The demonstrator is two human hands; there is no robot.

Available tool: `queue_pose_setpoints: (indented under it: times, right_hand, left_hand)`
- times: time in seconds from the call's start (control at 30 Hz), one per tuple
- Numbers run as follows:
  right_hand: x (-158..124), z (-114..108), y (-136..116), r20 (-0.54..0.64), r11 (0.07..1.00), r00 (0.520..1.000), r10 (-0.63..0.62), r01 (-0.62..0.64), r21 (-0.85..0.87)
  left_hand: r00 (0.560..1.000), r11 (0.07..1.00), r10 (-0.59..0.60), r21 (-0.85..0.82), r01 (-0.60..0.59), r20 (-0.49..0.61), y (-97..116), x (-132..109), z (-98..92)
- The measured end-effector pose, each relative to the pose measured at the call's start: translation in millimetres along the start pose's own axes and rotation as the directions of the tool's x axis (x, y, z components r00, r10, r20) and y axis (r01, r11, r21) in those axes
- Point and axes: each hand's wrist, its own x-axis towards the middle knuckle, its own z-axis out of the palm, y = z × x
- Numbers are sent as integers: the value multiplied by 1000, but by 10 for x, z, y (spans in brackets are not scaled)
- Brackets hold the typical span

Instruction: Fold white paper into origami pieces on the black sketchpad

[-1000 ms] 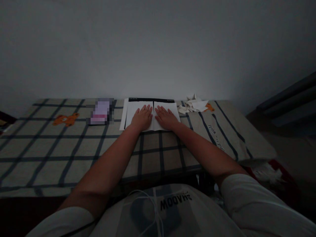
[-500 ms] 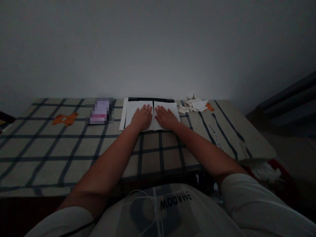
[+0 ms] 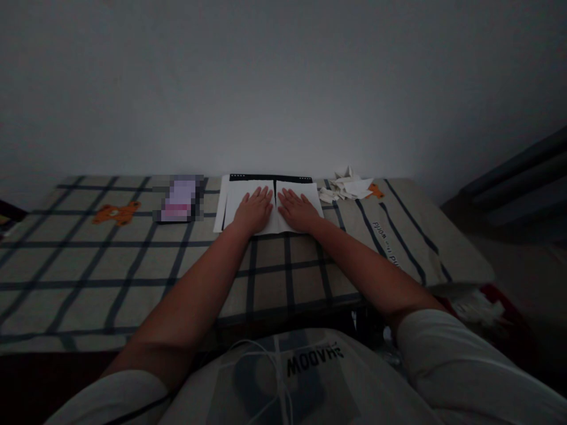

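Two white paper leaves meet at a dark narrow gap near the table's back edge. My left hand (image 3: 256,209) lies flat on the left white paper (image 3: 236,198), fingers stretched out and slightly apart. On the right white paper (image 3: 310,192) rests my right hand (image 3: 297,211), also flat with spread fingers. Beneath the papers a black sheet or cover (image 3: 270,177) with small pale marks shows along the far edge. Another white sheet (image 3: 220,212) sticks out at the left side. Both palms are hidden against the paper.
A checked cloth (image 3: 133,260) covers the table, which stands against a grey wall (image 3: 283,88). To the left lies a blurred phone-like object (image 3: 181,199). Crumpled paper scraps (image 3: 349,186) sit right of the papers. A red container with white stuff (image 3: 487,307) is below the right edge.
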Motion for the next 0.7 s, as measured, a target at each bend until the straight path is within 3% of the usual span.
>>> queue_pose_setpoints:
  times: [0.2,0.43,0.6,0.7]
  right_hand:
    - [7,-13,-3,2,1000,1000,1,-1,-3]
    - [35,-12,28,-6,1000,1000,-1,1,-21]
    - [89,-45,63,-8,999,1000,-27,27,-18]
    - [110,-78,106,-28,998,998,-59,59,2]
  left_hand:
    - [1000,1000,4,-19,-4,-19,2,10,3]
    - [982,996,85,30,-81,-167,27,-36,-106]
    - [997,997,75,-13,-75,-34,13,-66,-40]
    - [998,998,61,-16,-61,-11,5,-60,12]
